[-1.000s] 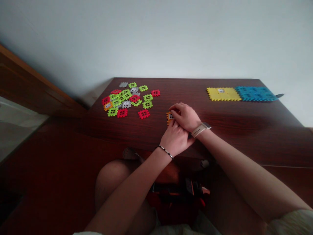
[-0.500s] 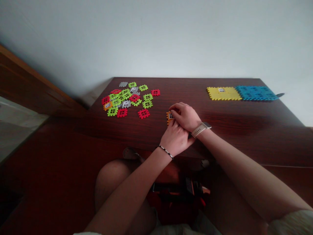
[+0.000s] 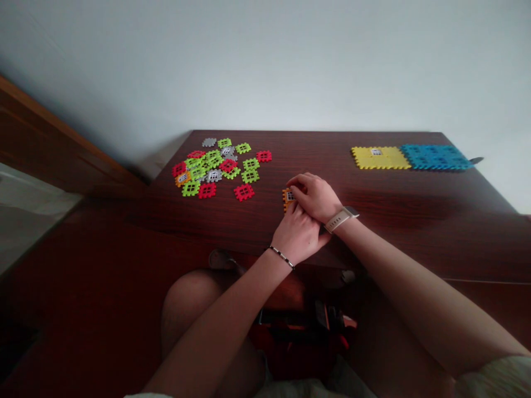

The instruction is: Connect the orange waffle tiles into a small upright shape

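Observation:
Both hands meet at the middle of a dark wooden table (image 3: 373, 221). My right hand (image 3: 317, 196), with a pale watch on its wrist, curls over orange interlocking tiles (image 3: 287, 197) and presses on them. My left hand (image 3: 296, 235), with a beaded bracelet, lies just under the right one and grips the same orange tiles from the near side. Most of the orange tiles are hidden by the fingers. A loose heap of green, red and grey tiles (image 3: 215, 166) lies to the left of the hands.
A joined yellow tile panel (image 3: 379, 158) and a blue tile panel (image 3: 433, 157) lie flat at the table's far right. A white wall stands behind the table. My knee (image 3: 194, 304) shows below the near table edge.

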A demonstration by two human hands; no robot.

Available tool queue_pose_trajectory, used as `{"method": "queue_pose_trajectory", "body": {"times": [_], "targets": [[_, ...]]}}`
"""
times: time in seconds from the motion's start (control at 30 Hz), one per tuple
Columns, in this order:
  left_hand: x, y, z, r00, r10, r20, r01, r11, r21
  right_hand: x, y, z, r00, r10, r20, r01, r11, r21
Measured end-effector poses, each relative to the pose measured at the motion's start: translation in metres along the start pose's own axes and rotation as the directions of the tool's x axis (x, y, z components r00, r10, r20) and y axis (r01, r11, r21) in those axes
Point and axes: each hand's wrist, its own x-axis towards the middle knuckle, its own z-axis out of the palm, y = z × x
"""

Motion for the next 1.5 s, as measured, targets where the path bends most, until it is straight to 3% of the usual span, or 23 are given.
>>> {"method": "queue_pose_trajectory", "body": {"times": [1.5], "targets": [[-0.0008,-0.0008,0.0010,1.000,0.017,-0.021,-0.017,0.999,0.028,-0.0004,-0.0017,-0.0015,1.000,0.013,0.009,-0.013,1.000,0.014]]}}
